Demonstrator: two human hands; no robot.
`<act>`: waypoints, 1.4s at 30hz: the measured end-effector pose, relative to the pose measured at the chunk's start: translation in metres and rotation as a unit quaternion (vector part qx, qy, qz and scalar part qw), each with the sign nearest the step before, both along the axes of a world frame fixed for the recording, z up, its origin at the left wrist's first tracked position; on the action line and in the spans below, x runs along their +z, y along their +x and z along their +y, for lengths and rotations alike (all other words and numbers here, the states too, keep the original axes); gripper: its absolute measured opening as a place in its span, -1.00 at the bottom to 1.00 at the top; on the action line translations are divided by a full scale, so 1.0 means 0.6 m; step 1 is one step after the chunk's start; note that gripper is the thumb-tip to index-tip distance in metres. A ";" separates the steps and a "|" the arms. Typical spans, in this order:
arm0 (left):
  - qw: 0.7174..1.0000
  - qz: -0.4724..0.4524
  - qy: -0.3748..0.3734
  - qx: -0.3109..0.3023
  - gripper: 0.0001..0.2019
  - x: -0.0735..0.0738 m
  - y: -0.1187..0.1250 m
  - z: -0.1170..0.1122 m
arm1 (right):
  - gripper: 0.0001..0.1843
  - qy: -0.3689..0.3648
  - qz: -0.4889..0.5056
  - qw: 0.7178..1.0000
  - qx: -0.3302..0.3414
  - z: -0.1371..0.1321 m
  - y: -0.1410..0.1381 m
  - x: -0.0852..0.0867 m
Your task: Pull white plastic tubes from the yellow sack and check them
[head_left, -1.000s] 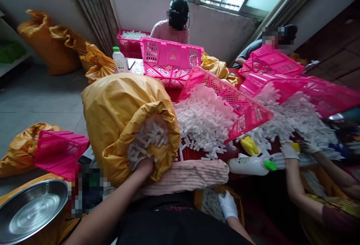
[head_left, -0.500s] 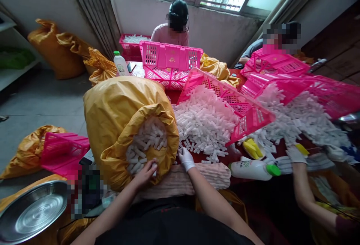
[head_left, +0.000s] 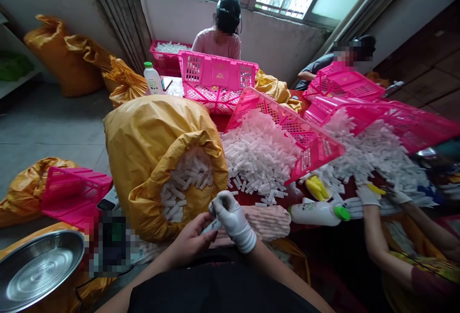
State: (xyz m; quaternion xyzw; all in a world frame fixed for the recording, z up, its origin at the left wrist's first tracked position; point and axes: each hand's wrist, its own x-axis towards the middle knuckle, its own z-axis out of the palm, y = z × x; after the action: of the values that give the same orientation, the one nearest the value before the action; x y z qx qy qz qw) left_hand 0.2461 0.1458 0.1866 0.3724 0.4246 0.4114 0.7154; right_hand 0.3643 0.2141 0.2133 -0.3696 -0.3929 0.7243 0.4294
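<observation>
Right, all eyes on the big yellow plastic sack (head_left: 158,159), its rolled mouth packed with white sticks (head_left: 183,183)! Just below and to the right of that mouth, the person's bare left hand (head_left: 192,241) and white-gloved right hand (head_left: 233,222) came together above a pink ribbed cloth (head_left: 268,222), both on one slim white stick (head_left: 212,226). The left fingers (head_left: 201,236) were curled closed around its lower end, while the gloved right fingers (head_left: 219,205) pinched shut higher up, and the stick's upper end was hidden inside that grip. To the right of the sack, a pink plastic crate (head_left: 287,133) lay tilted on the red-covered worktop (head_left: 294,193), its open side against a heap of loose white sticks (head_left: 260,155). Farther right of the sack, a co-worker's gloved hand (head_left: 368,195) worked at the edge of a second white heap (head_left: 377,159), just behind a white bottle with a green cap (head_left: 316,214). Beyond the sack, another person in a pink top (head_left: 217,42) sat behind an upright pink crate (head_left: 217,80), and to its lower left lay a steel basin (head_left: 43,243).
</observation>
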 end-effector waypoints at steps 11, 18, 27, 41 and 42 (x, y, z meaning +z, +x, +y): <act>0.936 -0.340 -0.083 -0.039 -0.70 0.002 0.012 -0.002 | -0.67 -0.035 0.080 0.995 -0.044 -0.037 -0.008 -0.012; 0.996 0.084 0.037 0.023 -0.66 0.015 -0.011 0.006 | -0.77 0.077 -0.004 0.996 -0.044 -0.015 0.006 -0.002; 0.996 0.063 0.031 -0.056 -0.69 -0.001 -0.007 -0.008 | -0.61 -0.007 0.079 0.996 -0.026 -0.028 -0.017 -0.007; 0.942 0.291 0.156 -0.051 -0.69 0.006 -0.002 0.013 | -0.81 0.079 0.042 0.995 -0.034 -0.036 0.004 -0.022; 0.917 0.350 0.188 -0.044 -0.70 0.012 0.000 0.014 | -0.81 0.064 0.061 0.995 -0.035 -0.034 0.006 -0.021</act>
State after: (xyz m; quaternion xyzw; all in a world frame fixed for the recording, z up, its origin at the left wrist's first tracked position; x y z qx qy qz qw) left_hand 0.2459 0.1543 0.1940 0.6384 0.5463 0.2951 0.4550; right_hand 0.3681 0.1938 0.2004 -0.3101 -0.3980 0.7036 0.5004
